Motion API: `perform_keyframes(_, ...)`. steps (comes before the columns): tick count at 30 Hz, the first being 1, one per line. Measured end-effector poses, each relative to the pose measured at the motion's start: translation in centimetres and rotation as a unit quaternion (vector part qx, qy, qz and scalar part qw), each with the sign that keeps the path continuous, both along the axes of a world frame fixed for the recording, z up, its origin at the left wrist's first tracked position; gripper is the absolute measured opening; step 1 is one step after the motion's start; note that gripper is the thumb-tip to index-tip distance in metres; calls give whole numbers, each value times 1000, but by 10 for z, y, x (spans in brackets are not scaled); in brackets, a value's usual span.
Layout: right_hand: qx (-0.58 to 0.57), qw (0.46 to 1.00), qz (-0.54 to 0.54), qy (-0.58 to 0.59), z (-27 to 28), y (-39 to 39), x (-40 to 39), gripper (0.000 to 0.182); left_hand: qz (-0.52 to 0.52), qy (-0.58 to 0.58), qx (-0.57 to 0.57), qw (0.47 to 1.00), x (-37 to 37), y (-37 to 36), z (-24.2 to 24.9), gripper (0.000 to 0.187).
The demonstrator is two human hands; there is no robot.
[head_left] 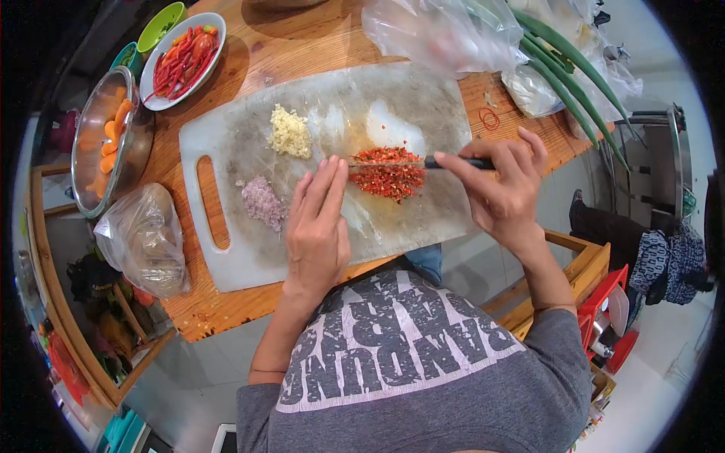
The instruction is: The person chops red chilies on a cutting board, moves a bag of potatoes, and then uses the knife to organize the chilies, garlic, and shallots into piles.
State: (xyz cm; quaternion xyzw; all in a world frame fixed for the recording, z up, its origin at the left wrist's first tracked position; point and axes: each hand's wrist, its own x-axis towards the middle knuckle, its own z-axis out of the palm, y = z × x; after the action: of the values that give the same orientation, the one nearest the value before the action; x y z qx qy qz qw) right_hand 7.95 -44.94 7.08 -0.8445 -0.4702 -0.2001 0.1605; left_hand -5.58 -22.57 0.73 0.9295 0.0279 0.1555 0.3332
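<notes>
A heap of finely chopped red chili (387, 181) lies right of centre on the white cutting board (317, 249). Across the heap runs a knife (445, 163) with a black handle, held in my right hand (502, 181), whose fingers pinch the handle. My left hand (319, 226) lies at the blade's far end, its outstretched fingertips touching or just beside the tip. Up and left of that hand sits chopped garlic (290, 131), and chopped purple onion (263, 203) is to its left.
At the left are a metal bowl of carrots (81, 143), a white plate of red chilies (183, 64) and a plastic bag (143, 241). Plastic bags (438, 34) and green onions (566, 75) occupy the upper right, near a red rubber band (488, 118).
</notes>
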Motion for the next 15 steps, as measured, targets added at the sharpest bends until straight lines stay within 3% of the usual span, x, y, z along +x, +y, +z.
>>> perform_keyframes(3,-19,999,-21,40,-24,-8,8,45,10,9,18,1000,0,-2,1,69)
perform_keyframes(11,-10,998,-49,30,-7,-4,-16,46,5,-20,0,1000,6,0,5,67)
perform_keyframes(13,107,973,-89,183,-27,5,-29,46,2,-19,-3,1000,0,1,4,66)
perform_keyframes(15,111,971,-97,189,-28,1,-34,46,4,-19,1,1000,2,0,4,65)
